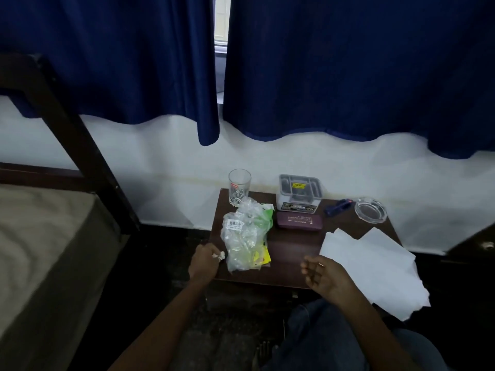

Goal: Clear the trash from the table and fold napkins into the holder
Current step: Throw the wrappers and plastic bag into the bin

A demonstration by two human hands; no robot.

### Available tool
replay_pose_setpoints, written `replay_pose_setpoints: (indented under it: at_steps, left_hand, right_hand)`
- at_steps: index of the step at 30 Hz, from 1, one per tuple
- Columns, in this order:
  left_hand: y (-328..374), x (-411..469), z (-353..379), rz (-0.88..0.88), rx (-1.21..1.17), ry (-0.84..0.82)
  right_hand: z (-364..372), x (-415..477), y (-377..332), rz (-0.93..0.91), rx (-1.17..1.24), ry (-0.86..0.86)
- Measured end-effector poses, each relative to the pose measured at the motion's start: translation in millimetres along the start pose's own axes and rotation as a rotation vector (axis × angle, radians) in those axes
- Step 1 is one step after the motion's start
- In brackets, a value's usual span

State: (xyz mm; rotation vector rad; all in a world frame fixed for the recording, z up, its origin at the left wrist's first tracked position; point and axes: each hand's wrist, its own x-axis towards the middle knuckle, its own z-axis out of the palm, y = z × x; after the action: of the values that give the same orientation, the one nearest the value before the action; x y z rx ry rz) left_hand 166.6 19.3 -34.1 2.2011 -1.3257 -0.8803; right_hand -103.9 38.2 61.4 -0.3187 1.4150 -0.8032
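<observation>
Left hand [205,259]: clenched on a small white crumpled scrap [220,255], which is pinched at the fingertips over the table's near left edge.
Plastic bag [245,236]: laid on the table [292,247], just right of the scrap.
Right hand [325,274]: fingers loosely curled, nothing held.
Napkins [375,263]: spread at the table's right, overhanging its near edge; their left corner is seen just beyond the right fingers, and contact cannot be told.
Grey box [298,192]: set at the back, between glass [239,184] and ashtray [371,210].
</observation>
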Motion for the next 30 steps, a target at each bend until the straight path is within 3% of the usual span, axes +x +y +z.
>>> replay_pose_setpoints:
  at_steps: [7,10,12,20,25,30]
  left_hand:
    - [2,5,-26,-0.009,-0.130,0.111]
    - [30,2,-47,0.034,-0.349,0.243]
    - [61,-10,-58,0.104,-0.516,0.246]
    - [163,-57,-30,0.244,-0.831,-0.142]
    - [208,-69,27,0.323,-0.721,-0.364]
    - [244,-86,89,0.415,-0.580,-0.529]
  right_hand:
    - [-4,1,2,-0.001,0.002,-0.018]
    - [-1,0,-1,-0.018,0.022,-0.025]
    - [2,-2,-3,-0.045,0.019,-0.050]
    - [4,-20,-40,-0.374,-0.060,-0.239]
    - [-28,-29,-66,-0.552,-0.075,-0.181]
    - [-90,-23,-69,-0.582,-0.045,-0.008]
